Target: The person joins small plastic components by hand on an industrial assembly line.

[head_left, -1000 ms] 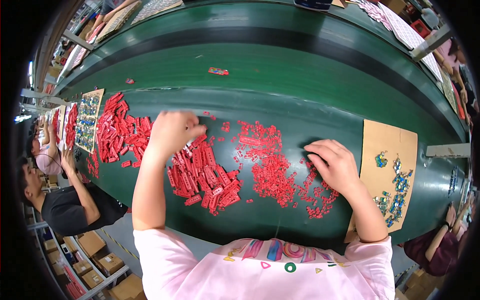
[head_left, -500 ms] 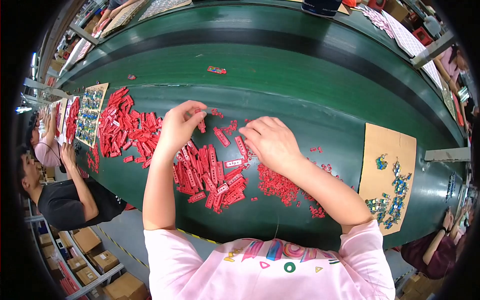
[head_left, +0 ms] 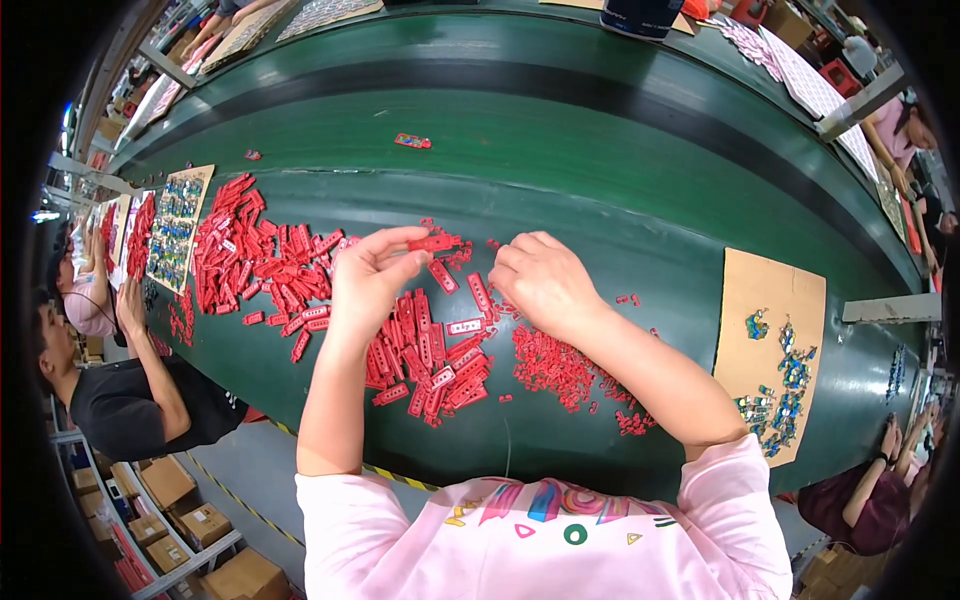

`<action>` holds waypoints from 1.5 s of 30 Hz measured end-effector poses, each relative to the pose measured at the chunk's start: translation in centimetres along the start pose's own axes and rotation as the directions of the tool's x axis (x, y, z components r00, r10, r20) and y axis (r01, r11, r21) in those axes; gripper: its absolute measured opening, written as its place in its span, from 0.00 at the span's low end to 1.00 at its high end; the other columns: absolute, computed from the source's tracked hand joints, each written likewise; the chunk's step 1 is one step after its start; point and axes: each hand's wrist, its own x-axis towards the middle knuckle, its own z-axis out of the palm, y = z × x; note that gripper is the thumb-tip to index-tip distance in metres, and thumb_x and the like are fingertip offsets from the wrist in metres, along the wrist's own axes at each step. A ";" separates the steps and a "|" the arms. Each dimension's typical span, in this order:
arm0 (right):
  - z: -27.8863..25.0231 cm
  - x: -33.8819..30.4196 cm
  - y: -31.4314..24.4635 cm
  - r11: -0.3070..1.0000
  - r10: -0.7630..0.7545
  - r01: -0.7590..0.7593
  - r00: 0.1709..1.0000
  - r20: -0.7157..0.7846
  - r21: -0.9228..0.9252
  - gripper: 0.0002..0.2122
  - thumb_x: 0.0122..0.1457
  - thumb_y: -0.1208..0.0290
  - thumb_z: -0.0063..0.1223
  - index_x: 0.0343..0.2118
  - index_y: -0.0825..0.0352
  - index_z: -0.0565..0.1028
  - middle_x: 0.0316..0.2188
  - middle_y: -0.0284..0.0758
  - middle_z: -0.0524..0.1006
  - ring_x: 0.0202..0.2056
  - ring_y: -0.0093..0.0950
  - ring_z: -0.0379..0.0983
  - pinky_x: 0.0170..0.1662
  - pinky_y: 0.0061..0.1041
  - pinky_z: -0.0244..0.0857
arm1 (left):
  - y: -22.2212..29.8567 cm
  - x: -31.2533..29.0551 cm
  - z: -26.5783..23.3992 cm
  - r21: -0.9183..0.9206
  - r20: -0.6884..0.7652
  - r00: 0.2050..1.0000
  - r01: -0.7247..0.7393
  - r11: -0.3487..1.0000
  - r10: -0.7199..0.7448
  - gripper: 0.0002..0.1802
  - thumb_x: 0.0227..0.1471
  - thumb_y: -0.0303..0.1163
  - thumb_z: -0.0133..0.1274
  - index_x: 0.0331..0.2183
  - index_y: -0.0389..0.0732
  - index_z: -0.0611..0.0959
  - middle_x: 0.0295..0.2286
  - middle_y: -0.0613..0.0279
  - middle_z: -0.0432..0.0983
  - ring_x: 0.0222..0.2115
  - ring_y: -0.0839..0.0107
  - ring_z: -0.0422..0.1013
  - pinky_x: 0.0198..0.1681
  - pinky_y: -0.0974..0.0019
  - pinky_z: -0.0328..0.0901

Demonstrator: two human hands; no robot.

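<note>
Between the thumb and fingers of my left hand [head_left: 375,275], a flat red plastic casing [head_left: 436,243] with small holes is pinched, pointing right. My right hand [head_left: 545,285] hovers just right of it, fingers bent and close together over small red pieces; its fingertips are partly hidden, so what they hold cannot be made out. Below my hands lies a heap of long red casings [head_left: 425,345], some showing paler faces. A pile of tiny red plastic parts [head_left: 550,365] spreads under my right forearm. Two loose casings [head_left: 442,275] lie between my hands.
A larger heap of red casings [head_left: 240,250] lies left, beside a cardboard sheet of circuit parts [head_left: 178,235]. Another cardboard sheet [head_left: 760,360] with blue-green components is at right. One casing [head_left: 412,141] sits on the green belt [head_left: 560,130]. A co-worker [head_left: 150,400] sits left.
My left hand has moved right and down, and the casing in it has turned from upright to nearly level. My right hand has barely shifted. The casing on the far belt has slid left.
</note>
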 end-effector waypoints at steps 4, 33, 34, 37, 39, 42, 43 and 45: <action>-0.2 -1.2 -0.2 0.994 0.011 -0.013 1.000 0.021 0.107 0.05 0.50 0.72 0.59 0.30 0.62 0.78 0.30 0.29 0.76 0.34 0.29 0.71 0.44 0.27 0.66 | -0.5 -0.5 1.9 0.037 -0.031 0.999 -0.027 0.999 0.028 0.15 0.51 0.16 0.55 0.43 0.32 0.82 0.34 0.54 0.83 0.32 0.75 0.79 0.35 0.78 0.71; -15.7 -18.2 7.8 0.754 0.627 -0.654 0.745 -0.230 -0.062 0.12 0.52 0.76 0.60 0.40 0.64 0.79 0.36 0.33 0.80 0.37 0.33 0.74 0.45 0.30 0.67 | -0.2 -4.5 11.9 -0.016 0.303 0.951 -0.062 0.998 0.064 0.19 0.47 0.13 0.57 0.44 0.34 0.83 0.35 0.58 0.83 0.33 0.76 0.78 0.38 0.77 0.71; -16.5 -20.1 8.6 0.665 0.716 -0.737 0.675 -0.178 -0.121 0.12 0.51 0.76 0.60 0.41 0.64 0.79 0.36 0.33 0.79 0.39 0.33 0.74 0.45 0.30 0.67 | -0.2 -4.5 11.9 -0.021 0.300 0.952 -0.049 0.999 0.053 0.19 0.47 0.13 0.57 0.44 0.35 0.83 0.35 0.57 0.83 0.33 0.76 0.78 0.38 0.77 0.71; -17.3 -24.7 9.9 0.611 0.785 -0.786 0.617 -0.061 -0.093 0.12 0.51 0.76 0.60 0.40 0.65 0.79 0.36 0.33 0.79 0.39 0.33 0.74 0.45 0.31 0.67 | -0.3 -4.4 13.0 -0.065 0.345 0.938 -0.018 0.998 0.039 0.19 0.48 0.13 0.57 0.44 0.35 0.83 0.35 0.57 0.83 0.33 0.77 0.78 0.38 0.77 0.71; -17.2 -26.2 10.4 0.566 0.824 -0.824 0.563 0.063 -0.037 0.11 0.51 0.77 0.60 0.40 0.65 0.79 0.36 0.33 0.79 0.40 0.34 0.74 0.44 0.31 0.67 | 0.1 -4.5 13.4 -0.080 0.363 0.932 0.005 0.997 0.025 0.18 0.48 0.13 0.57 0.44 0.35 0.83 0.34 0.57 0.83 0.33 0.77 0.78 0.37 0.78 0.71; -17.4 -26.7 11.1 0.635 0.772 -0.766 0.633 0.061 -0.093 0.10 0.51 0.77 0.60 0.38 0.65 0.80 0.34 0.33 0.79 0.37 0.32 0.74 0.42 0.30 0.68 | 0.1 -4.7 13.7 -0.087 0.366 0.930 0.001 0.996 0.031 0.18 0.49 0.14 0.57 0.44 0.35 0.83 0.34 0.58 0.83 0.32 0.78 0.77 0.36 0.79 0.70; -17.2 -26.5 11.1 0.663 0.748 -0.738 0.661 0.060 -0.127 0.10 0.51 0.77 0.61 0.38 0.66 0.80 0.33 0.33 0.79 0.35 0.32 0.75 0.40 0.29 0.68 | 0.1 -4.7 13.8 -0.094 0.374 0.927 0.002 0.996 0.034 0.18 0.49 0.14 0.57 0.44 0.35 0.83 0.34 0.58 0.83 0.32 0.78 0.77 0.35 0.79 0.70; -16.5 -25.4 10.8 0.699 0.712 -0.700 0.699 0.061 -0.145 0.09 0.51 0.78 0.61 0.37 0.66 0.80 0.32 0.33 0.79 0.33 0.31 0.75 0.39 0.28 0.69 | 0.2 -4.7 13.9 -0.091 0.365 0.930 -0.003 0.996 0.036 0.18 0.49 0.14 0.57 0.44 0.35 0.83 0.34 0.59 0.83 0.32 0.78 0.77 0.35 0.79 0.70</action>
